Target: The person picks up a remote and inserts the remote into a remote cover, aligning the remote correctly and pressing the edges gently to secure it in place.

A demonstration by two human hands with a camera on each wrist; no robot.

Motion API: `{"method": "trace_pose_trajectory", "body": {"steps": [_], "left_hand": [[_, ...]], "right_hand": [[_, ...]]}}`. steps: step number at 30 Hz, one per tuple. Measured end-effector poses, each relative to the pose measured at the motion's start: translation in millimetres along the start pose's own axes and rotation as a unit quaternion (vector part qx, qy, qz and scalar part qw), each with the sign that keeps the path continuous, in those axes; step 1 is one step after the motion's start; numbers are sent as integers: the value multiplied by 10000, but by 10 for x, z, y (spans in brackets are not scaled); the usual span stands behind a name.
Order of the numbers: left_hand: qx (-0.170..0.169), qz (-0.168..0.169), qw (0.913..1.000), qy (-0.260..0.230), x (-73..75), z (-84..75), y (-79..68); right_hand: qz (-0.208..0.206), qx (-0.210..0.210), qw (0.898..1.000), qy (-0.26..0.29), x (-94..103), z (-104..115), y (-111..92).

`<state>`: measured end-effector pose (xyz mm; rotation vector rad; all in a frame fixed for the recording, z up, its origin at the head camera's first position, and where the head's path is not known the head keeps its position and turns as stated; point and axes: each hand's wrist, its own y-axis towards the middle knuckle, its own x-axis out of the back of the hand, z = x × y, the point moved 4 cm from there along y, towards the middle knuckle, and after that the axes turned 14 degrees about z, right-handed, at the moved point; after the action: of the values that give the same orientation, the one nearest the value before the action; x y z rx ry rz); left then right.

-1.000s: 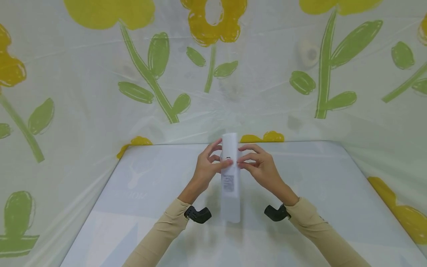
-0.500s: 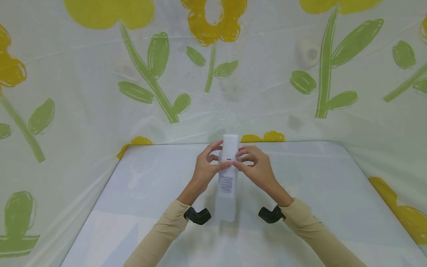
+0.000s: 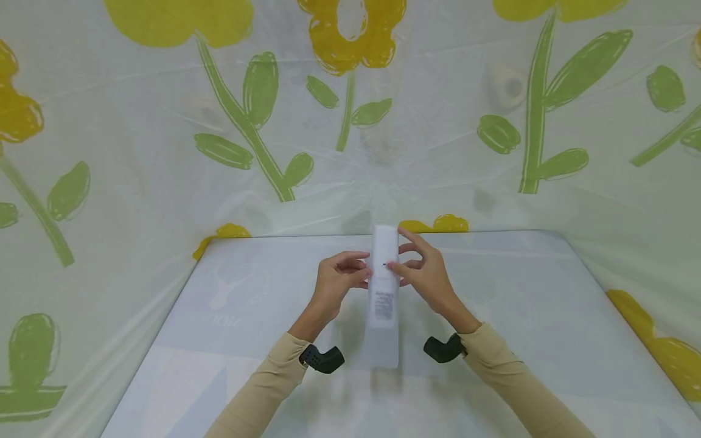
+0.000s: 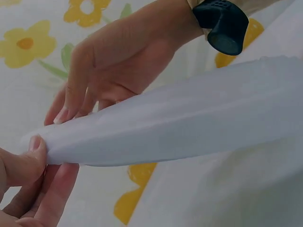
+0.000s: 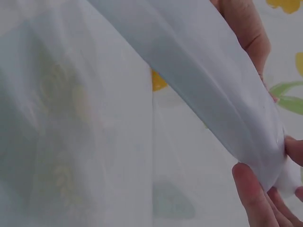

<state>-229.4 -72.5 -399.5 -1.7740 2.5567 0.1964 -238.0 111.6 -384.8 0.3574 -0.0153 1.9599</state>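
Observation:
A long, slim white packet [image 3: 384, 313] stands lengthwise before me in the head view, with a grey printed label and a small dark mark on its front. My left hand [image 3: 341, 277] pinches its left edge between thumb and fingers. On the other side my right hand [image 3: 429, 274] grips the upper part, thumb laid on the front near the dark mark and index finger at the top right corner. From the left wrist, the packet [image 4: 180, 123] shows a smooth, softly creased side. In the right wrist view the packet [image 5: 203, 75] slants down toward my fingers.
A white table [image 3: 493, 365] lies under my hands. Behind it hangs a pale curtain [image 3: 421, 134] printed with yellow flowers and green leaves. Each wrist carries a black camera mount, one by the left sleeve [image 3: 263, 380], one by the right sleeve [image 3: 520, 377].
The packet has shifted slightly right. My left hand has slid lower, its thumb going from the front to the left edge. My right thumb has come onto the front from the right edge.

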Motion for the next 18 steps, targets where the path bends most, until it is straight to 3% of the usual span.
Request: {"method": "trace_pose_trajectory", "body": {"steps": [5, 18], "left_hand": [[-196, -8, 9998, 71, 3, -6, -3], [-111, -203, 9996, -185, -57, 34, 13]], "right_hand": [[304, 14, 9995, 40, 10, -23, 14], [694, 72, 9975, 55, 65, -57, 41]]}}
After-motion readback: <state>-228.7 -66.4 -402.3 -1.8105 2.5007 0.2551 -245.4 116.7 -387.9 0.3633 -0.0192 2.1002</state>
